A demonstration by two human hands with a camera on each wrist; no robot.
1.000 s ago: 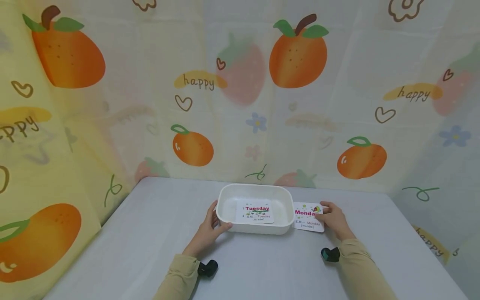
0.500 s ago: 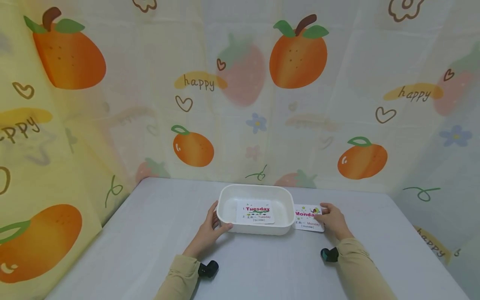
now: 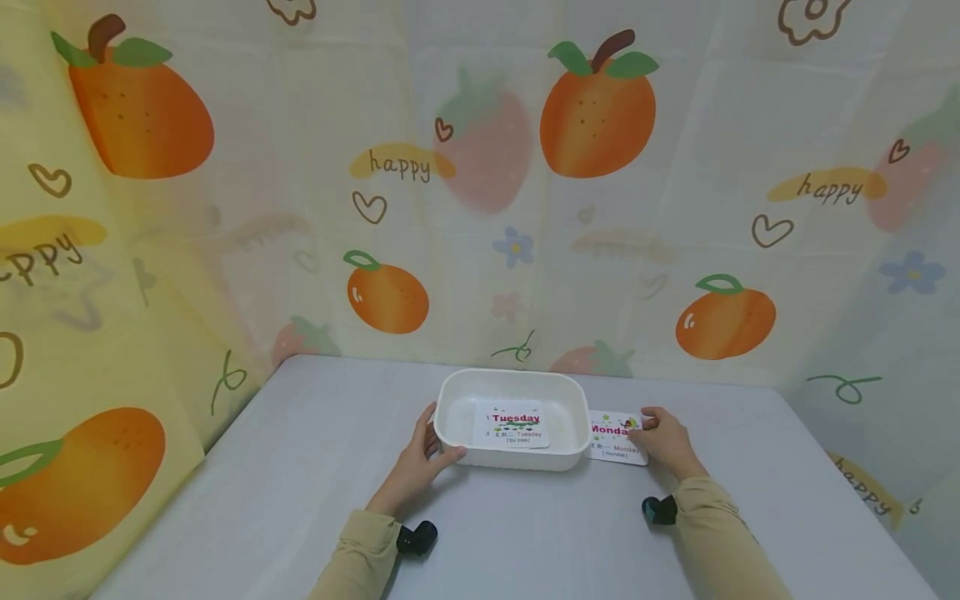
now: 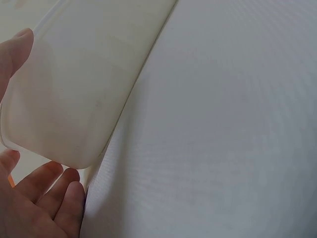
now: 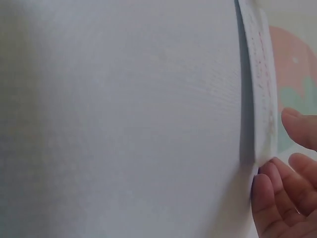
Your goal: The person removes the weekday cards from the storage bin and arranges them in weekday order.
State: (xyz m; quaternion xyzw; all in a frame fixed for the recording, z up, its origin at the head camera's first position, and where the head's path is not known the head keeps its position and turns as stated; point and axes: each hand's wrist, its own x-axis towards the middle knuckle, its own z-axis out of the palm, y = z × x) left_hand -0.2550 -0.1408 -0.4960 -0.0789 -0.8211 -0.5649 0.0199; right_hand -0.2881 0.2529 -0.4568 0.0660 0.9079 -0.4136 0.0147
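A white rectangular plastic box point(image 3: 551, 457) stands on the table. My left hand point(image 3: 415, 463) grips its left end, thumb point(image 4: 22, 52) at the front rim and fingers point(image 4: 68, 203) at the end wall in the left wrist view. Inside the box lies a card reading "Tuesday" point(image 3: 513, 425). Right beside the box is a card reading "Monday" point(image 3: 617, 450), its left edge against the box in the head view. My right hand point(image 3: 670, 442) holds that card by its right end, thumb over the printed face. The right wrist view shows fingertips point(image 5: 262, 191) at the card's end.
A white cloth covers the table point(image 3: 517, 533). Behind it hangs a curtain point(image 3: 465, 275) printed with oranges, strawberries and "happy". A black wrist camera point(image 3: 416, 539) sits on the left wrist, another black camera point(image 3: 660, 509) on the right.
The far edge of the "Monday" card has dropped slightly, my right fingers with it. The box, the "Tuesday" card and my left hand stay put.
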